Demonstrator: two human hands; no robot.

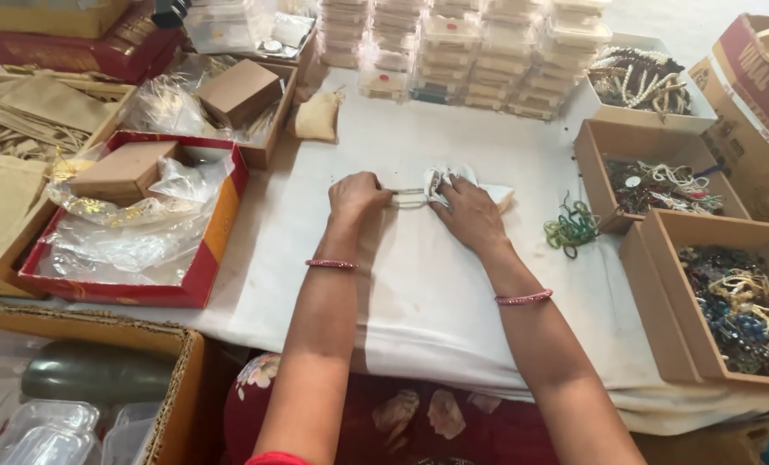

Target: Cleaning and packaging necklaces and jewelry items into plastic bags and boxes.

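My left hand (356, 195) pinches one end of a thin pale strand of beads (409, 195) stretched across the white cloth (419, 293). My right hand (468, 212) presses down on a small white pouch (479, 184) at the strand's other end, fingers curled over its gathered mouth. Both hands rest on the cloth, a hand's width apart. Each wrist wears a pink beaded bracelet.
A green bead strand (570, 229) lies right of my right hand. Brown boxes (653, 258) of mixed bead jewellery line the right side. A red tray (209, 258) with plastic bags and small cardboard boxes sits left. Stacked clear containers (479, 52) and a tan pouch (316, 116) stand behind.
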